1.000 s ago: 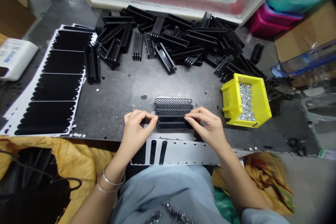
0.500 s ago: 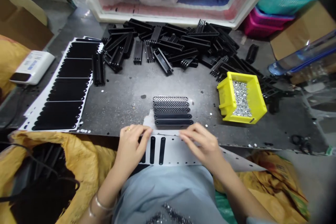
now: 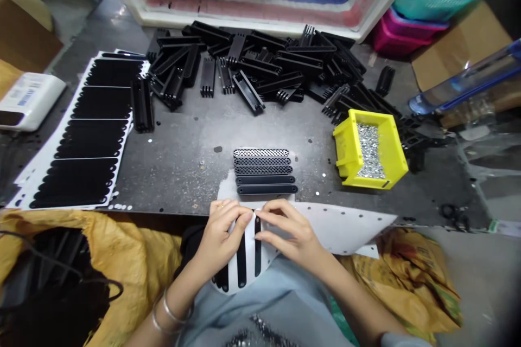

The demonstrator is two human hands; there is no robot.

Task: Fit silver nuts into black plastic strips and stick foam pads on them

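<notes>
My left hand grips the near end of a white backing sheet that lies over my lap and carries a few black strip stickers. My right hand pinches the top end of one black sticker on that sheet, its fingertips meeting those of the left hand. Just beyond my hands, a row of several black slotted bars lies side by side on the grey table.
A pile of black finned parts covers the back of the table. A yellow bin of small screws stands at the right. White sheets of black stickers lie at the left, beside a white device. Yellow bags flank my lap.
Both hands left the row of bars and pulled back toward my lap. They now meet on the sticker sheet, which has bent and shifted.
</notes>
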